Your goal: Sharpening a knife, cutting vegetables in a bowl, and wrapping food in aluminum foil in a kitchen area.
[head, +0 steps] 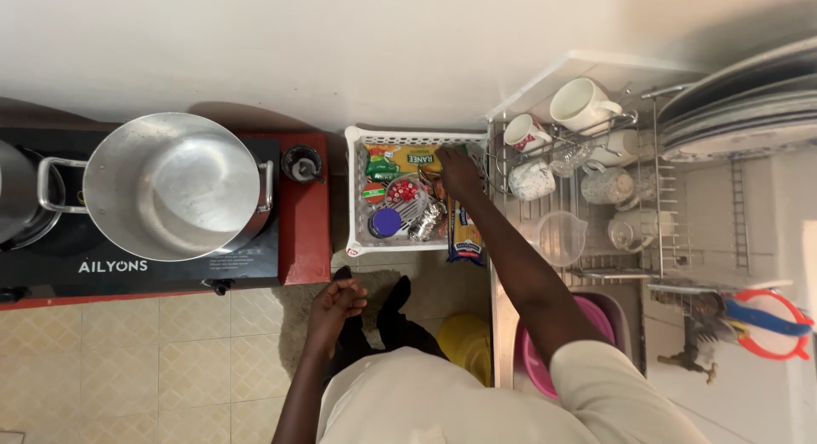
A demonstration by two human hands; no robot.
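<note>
While lying upright against the right inner wall of the white basket (pixel 353 189), the long pasta packet (pixel 464 233) is being touched at its top by the right hand (pixel 458 172), fingers curled down; whether they are gripping it cannot be told. The left hand (pixel 334 306) is hanging loosely half-closed, holding nothing. Left of the basket, a large steel pot (pixel 170 185) is sitting on the stove (pixel 294 240); right, a dish rack (pixel 659 231) is carrying mugs (pixel 583 104).
</note>
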